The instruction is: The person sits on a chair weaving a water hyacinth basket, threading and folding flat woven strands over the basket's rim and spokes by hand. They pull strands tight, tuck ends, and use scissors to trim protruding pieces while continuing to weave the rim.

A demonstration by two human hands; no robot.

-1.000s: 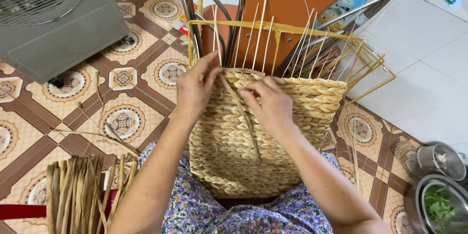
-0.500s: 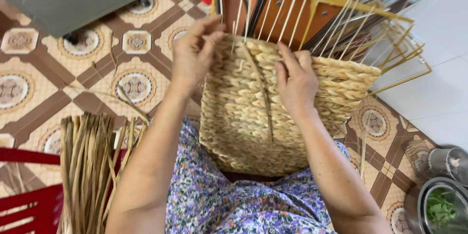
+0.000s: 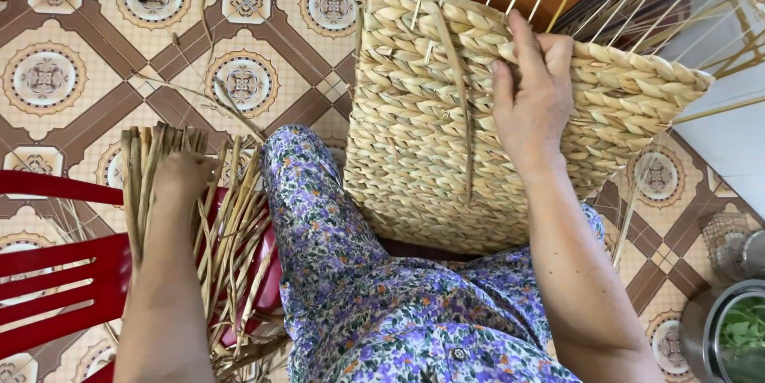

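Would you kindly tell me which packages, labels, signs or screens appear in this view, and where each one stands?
None show in this view: no package, label, sign or screen. There are only the woven basket under the right hand, the dried reed bundle under the left hand, a red plastic chair and patterned floor tiles.

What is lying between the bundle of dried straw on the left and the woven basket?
In the head view, the person's leg in purple floral cloth lies between the straw bundle and the woven basket.
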